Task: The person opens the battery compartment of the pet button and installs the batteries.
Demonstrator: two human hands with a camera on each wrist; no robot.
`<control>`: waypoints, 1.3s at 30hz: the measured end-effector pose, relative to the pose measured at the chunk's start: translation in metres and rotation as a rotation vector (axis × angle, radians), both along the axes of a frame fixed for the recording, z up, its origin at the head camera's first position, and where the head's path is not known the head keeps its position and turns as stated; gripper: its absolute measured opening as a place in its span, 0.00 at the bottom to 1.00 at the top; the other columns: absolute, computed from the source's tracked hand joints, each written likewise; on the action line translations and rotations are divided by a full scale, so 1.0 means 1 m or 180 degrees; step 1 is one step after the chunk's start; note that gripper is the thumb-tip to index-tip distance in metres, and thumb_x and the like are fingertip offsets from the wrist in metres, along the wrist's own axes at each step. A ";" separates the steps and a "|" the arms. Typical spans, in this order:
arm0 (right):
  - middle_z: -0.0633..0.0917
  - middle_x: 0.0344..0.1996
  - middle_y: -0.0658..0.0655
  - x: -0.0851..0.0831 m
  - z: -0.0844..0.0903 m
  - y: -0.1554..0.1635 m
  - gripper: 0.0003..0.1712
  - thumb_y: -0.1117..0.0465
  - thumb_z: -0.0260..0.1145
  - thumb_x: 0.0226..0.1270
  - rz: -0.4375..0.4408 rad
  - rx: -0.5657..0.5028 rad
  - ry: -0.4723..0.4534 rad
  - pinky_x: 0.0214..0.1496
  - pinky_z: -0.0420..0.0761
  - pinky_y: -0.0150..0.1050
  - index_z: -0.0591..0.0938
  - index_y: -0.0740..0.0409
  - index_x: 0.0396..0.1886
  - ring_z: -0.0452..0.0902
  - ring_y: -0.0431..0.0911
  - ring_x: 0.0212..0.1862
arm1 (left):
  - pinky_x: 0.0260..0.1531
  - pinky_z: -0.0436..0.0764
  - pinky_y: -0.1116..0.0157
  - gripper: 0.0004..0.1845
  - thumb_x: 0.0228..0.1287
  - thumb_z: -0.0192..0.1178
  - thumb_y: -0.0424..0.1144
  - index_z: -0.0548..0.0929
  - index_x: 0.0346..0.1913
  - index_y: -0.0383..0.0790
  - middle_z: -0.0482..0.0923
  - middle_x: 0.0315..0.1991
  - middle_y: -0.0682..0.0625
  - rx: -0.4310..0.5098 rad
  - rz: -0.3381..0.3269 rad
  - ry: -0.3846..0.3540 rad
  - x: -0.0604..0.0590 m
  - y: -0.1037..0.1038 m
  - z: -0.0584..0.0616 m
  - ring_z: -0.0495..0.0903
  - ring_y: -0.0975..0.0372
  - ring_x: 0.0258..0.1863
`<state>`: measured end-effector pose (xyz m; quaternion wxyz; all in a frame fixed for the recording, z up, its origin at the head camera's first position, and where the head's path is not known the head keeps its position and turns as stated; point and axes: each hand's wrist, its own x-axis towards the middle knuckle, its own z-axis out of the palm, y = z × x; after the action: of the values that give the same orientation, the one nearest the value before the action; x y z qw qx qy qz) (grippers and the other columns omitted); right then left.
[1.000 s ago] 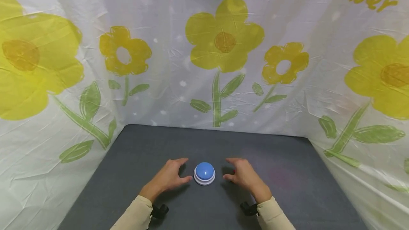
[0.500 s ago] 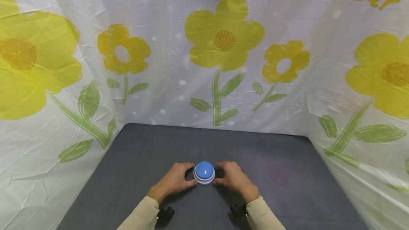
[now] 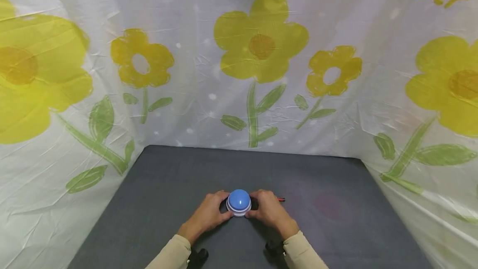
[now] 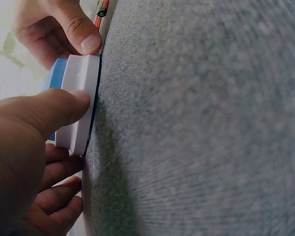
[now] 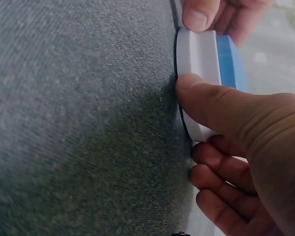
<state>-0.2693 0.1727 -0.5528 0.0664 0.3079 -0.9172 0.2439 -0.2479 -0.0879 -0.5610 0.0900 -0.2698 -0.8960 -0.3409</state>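
A round button (image 3: 239, 201) with a blue dome and a white base sits on the grey felt-like table (image 3: 164, 186), near its front middle. My left hand (image 3: 215, 211) grips the base from the left, thumb in front and fingers curled behind. From the right, my right hand (image 3: 264, 210) grips it the same way. In the left wrist view my thumb presses the white rim (image 4: 81, 93), and the other hand's thumb (image 4: 78, 34) holds its far side. The right wrist view shows the rim (image 5: 199, 64) pinched between my right thumb and curled fingers.
A thin red pencil-like stick (image 3: 281, 199) lies on the table just behind my right hand; its tip (image 4: 102, 7) also shows in the left wrist view. White sheeting (image 3: 261, 94) printed with yellow flowers walls in the table at the back and on both sides.
Both hands have moved inward from either side of the button and closed round its white base. The button has stayed in place.
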 end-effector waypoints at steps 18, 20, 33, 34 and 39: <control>0.92 0.47 0.61 0.016 0.018 -0.007 0.27 0.53 0.84 0.65 0.0094 -0.0049 -0.0003 0.56 0.89 0.55 0.89 0.65 0.56 0.89 0.55 0.51 | 0.62 0.87 0.45 0.29 0.62 0.80 0.44 0.87 0.61 0.31 0.90 0.57 0.37 0.0092 -0.0044 0.0360 -0.005 -0.007 -0.017 0.89 0.42 0.60; 0.92 0.51 0.63 0.015 0.013 -0.004 0.28 0.52 0.80 0.70 0.0151 -0.0136 0.0034 0.59 0.89 0.54 0.88 0.66 0.61 0.89 0.57 0.54 | 0.63 0.86 0.44 0.28 0.63 0.80 0.43 0.87 0.62 0.31 0.90 0.58 0.37 0.0109 0.0038 0.0162 0.002 -0.006 -0.006 0.88 0.44 0.60; 0.89 0.63 0.61 0.038 0.056 -0.020 0.28 0.59 0.77 0.74 -0.0306 -0.0956 0.0121 0.59 0.91 0.54 0.84 0.61 0.70 0.91 0.54 0.56 | 0.70 0.81 0.41 0.29 0.73 0.74 0.45 0.84 0.69 0.32 0.86 0.65 0.39 0.0568 0.0436 -0.0275 0.015 -0.013 0.044 0.85 0.44 0.68; 0.89 0.63 0.61 0.038 0.059 -0.020 0.27 0.60 0.77 0.73 -0.0296 -0.1011 0.0209 0.58 0.92 0.54 0.84 0.61 0.69 0.91 0.54 0.56 | 0.71 0.81 0.41 0.28 0.74 0.73 0.45 0.83 0.70 0.32 0.86 0.66 0.39 0.0627 0.0453 -0.0284 0.016 -0.013 0.047 0.84 0.44 0.68; 0.93 0.54 0.60 0.036 0.068 -0.024 0.22 0.67 0.80 0.67 -0.0303 -0.1297 0.0682 0.53 0.94 0.52 0.88 0.63 0.61 0.93 0.52 0.48 | 0.68 0.84 0.41 0.25 0.75 0.71 0.45 0.86 0.66 0.32 0.88 0.63 0.38 0.0954 0.0653 -0.0097 0.019 -0.010 0.058 0.87 0.44 0.64</control>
<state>-0.2329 0.1490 -0.4847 0.2356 0.2686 -0.8503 0.3865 -0.2286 -0.0977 -0.5025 0.1499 -0.1554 -0.8592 -0.4638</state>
